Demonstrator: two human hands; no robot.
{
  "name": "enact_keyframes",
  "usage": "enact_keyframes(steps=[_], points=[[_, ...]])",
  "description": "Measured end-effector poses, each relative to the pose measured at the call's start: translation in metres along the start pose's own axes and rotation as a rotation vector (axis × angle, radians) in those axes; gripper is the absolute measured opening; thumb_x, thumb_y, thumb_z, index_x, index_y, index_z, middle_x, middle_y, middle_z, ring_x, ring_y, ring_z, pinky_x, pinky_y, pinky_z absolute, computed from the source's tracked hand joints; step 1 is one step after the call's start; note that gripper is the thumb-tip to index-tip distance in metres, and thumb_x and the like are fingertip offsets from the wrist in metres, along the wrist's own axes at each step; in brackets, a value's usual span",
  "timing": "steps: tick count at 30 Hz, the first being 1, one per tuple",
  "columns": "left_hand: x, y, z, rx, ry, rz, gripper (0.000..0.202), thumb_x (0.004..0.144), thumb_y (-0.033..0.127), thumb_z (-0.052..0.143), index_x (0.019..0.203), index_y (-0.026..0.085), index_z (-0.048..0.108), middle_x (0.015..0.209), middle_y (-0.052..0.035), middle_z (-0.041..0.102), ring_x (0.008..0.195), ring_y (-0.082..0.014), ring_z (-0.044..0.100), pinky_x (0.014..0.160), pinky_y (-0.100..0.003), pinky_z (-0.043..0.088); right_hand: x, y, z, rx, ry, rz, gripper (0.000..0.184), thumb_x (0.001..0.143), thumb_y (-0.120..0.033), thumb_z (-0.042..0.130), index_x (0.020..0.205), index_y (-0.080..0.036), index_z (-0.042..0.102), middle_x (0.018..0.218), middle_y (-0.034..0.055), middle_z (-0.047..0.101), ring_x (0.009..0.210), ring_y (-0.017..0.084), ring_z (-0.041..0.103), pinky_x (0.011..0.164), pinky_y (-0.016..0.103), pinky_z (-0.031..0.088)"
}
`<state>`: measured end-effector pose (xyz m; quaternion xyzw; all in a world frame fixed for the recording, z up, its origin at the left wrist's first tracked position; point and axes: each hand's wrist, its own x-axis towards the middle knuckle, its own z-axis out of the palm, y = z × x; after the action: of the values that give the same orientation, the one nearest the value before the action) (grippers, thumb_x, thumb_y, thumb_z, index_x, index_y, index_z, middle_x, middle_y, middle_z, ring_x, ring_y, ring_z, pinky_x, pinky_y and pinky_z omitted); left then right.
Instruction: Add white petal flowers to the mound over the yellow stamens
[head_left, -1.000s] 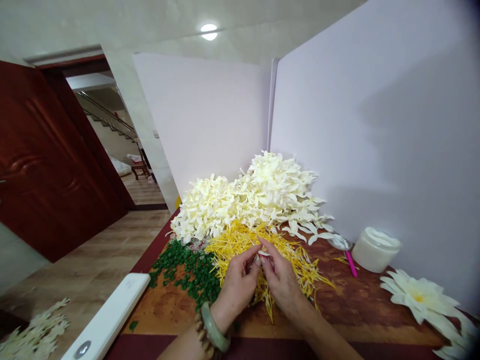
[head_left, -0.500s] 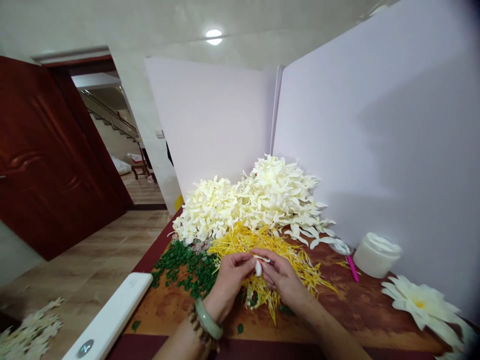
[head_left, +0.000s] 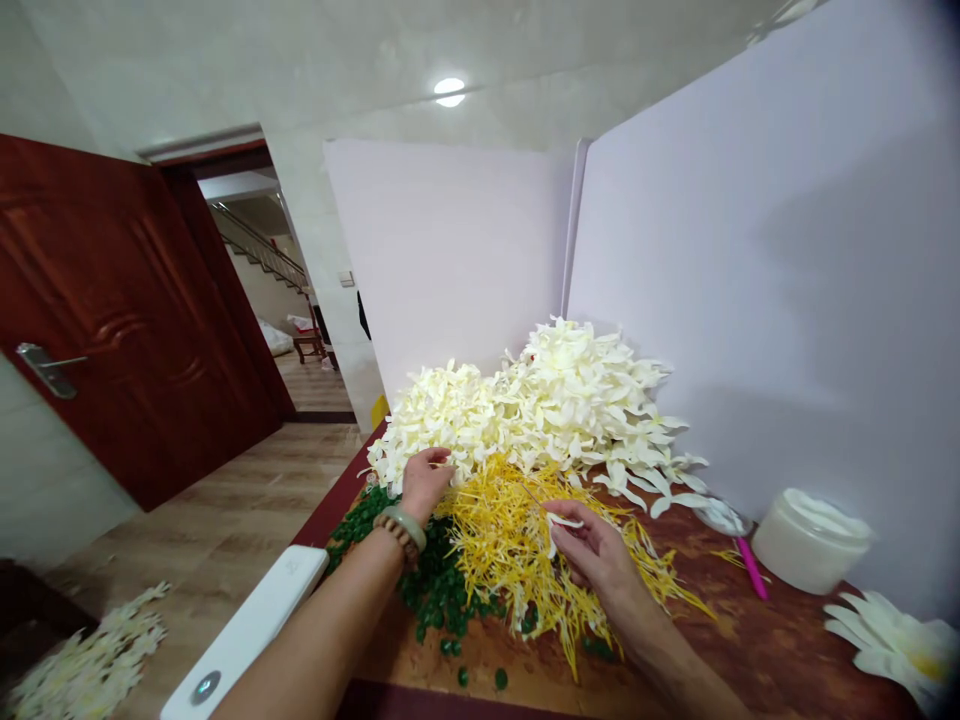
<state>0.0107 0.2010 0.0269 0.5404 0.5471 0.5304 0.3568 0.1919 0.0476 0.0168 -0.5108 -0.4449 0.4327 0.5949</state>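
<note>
My left hand rests at the near edge of a heap of white fabric-like petals, with its fingers curled; I cannot tell whether they hold one. My right hand pinches a single white petal above a pile of thin yellow strands. A jade bangle and a wooden bead bracelet circle my left wrist. Small green pieces lie in a patch below my left hand, beside the yellow pile.
A jar of white cream, a pink tool and a large white flower lie on the brown table at right. White panels stand behind it. A white strip lies along the left edge.
My left hand has left the right one and moved to the edge of the white heap. The petal stays in my right hand, and the view has shifted slightly.
</note>
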Motion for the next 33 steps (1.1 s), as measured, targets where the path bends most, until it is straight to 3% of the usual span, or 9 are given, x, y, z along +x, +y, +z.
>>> enact_keyframes(steps=[2, 5, 10, 14, 17, 19, 22, 28, 33], points=[[0.004, 0.0, 0.01, 0.033, 0.036, 0.042, 0.024, 0.039, 0.007, 0.068, 0.061, 0.016, 0.065, 0.06, -0.0001, 0.056, 0.055, -0.0121, 0.049, 0.053, -0.023, 0.035, 0.001, 0.001, -0.001, -0.047, -0.019, -0.021, 0.035, 0.067, -0.042, 0.061, 0.091, -0.017, 0.058, 0.057, -0.0039, 0.042, 0.044, 0.007, 0.033, 0.039, 0.019, 0.022], [0.009, 0.002, 0.019, 0.051, 0.095, 0.07, 0.014, 0.042, 0.012, 0.068, 0.054, 0.016, 0.061, 0.054, 0.0004, 0.052, 0.058, -0.0146, 0.049, 0.054, -0.024, 0.035, 0.0, 0.0, -0.001, -0.049, -0.041, -0.012, 0.035, 0.068, -0.04, 0.06, 0.094, -0.017, 0.058, 0.058, -0.0035, 0.044, 0.046, 0.008, 0.036, 0.04, 0.02, 0.025], [0.006, 0.011, 0.004, -0.031, 0.118, 0.117, 0.017, 0.059, 0.031, 0.063, 0.065, 0.015, 0.06, 0.059, -0.0005, 0.055, 0.055, -0.0122, 0.048, 0.053, -0.023, 0.036, -0.004, -0.006, 0.001, 0.136, -0.066, 0.042, 0.035, 0.066, -0.033, 0.063, 0.097, -0.019, 0.054, 0.06, -0.0057, 0.041, 0.044, 0.006, 0.03, 0.04, 0.019, 0.022], [-0.024, 0.021, -0.008, -0.141, 0.074, 0.122, 0.026, 0.064, 0.036, 0.059, 0.08, 0.016, 0.055, 0.061, 0.0001, 0.058, 0.051, -0.0097, 0.049, 0.05, -0.02, 0.037, -0.004, -0.006, 0.003, 0.264, -0.153, 0.054, 0.033, 0.067, -0.032, 0.062, 0.097, -0.02, 0.053, 0.059, -0.0069, 0.038, 0.041, 0.004, 0.026, 0.041, 0.019, 0.019], [-0.057, 0.023, 0.0, -0.329, -0.103, -0.002, 0.029, 0.06, 0.034, 0.065, 0.08, 0.016, 0.054, 0.059, 0.0, 0.061, 0.05, -0.0104, 0.053, 0.05, -0.021, 0.039, -0.006, -0.007, 0.004, 0.267, -0.207, 0.088, 0.032, 0.069, -0.031, 0.06, 0.098, -0.02, 0.052, 0.059, -0.0064, 0.04, 0.041, 0.004, 0.026, 0.041, 0.019, 0.018], [-0.076, 0.02, 0.011, -0.413, -0.217, -0.1, 0.028, 0.058, 0.03, 0.067, 0.079, 0.015, 0.057, 0.057, 0.0003, 0.062, 0.05, -0.0113, 0.055, 0.051, -0.022, 0.041, -0.009, -0.008, 0.005, 0.209, -0.241, 0.09, 0.031, 0.071, -0.032, 0.057, 0.099, -0.02, 0.052, 0.059, -0.0061, 0.041, 0.041, 0.004, 0.026, 0.041, 0.019, 0.018], [-0.093, 0.016, 0.023, -0.454, -0.283, -0.197, 0.021, 0.057, 0.027, 0.067, 0.071, 0.013, 0.059, 0.053, 0.0011, 0.061, 0.049, -0.0116, 0.055, 0.051, -0.022, 0.04, -0.012, -0.006, 0.006, 0.013, -0.256, 0.01, 0.028, 0.075, -0.031, 0.052, 0.101, -0.02, 0.054, 0.064, -0.0037, 0.047, 0.047, 0.007, 0.035, 0.044, 0.019, 0.026], [-0.096, 0.018, 0.019, -0.475, -0.283, -0.244, 0.02, 0.056, 0.024, 0.068, 0.072, 0.013, 0.061, 0.053, 0.0012, 0.061, 0.048, -0.0099, 0.053, 0.052, -0.021, 0.04, -0.013, -0.003, 0.007, -0.426, -0.177, -0.19, 0.03, 0.079, -0.021, 0.045, 0.106, -0.02, 0.057, 0.076, -0.0002, 0.059, 0.064, 0.014, 0.05, 0.062, 0.025, 0.039], [-0.098, 0.02, 0.016, -0.461, -0.334, -0.261, 0.023, 0.053, 0.021, 0.069, 0.074, 0.012, 0.063, 0.053, 0.0019, 0.06, 0.048, -0.0086, 0.052, 0.052, -0.02, 0.04, -0.012, -0.005, 0.006, -0.504, -0.164, -0.21, 0.031, 0.079, -0.019, 0.043, 0.105, -0.018, 0.059, 0.083, 0.0027, 0.063, 0.069, 0.016, 0.055, 0.066, 0.028, 0.041]])
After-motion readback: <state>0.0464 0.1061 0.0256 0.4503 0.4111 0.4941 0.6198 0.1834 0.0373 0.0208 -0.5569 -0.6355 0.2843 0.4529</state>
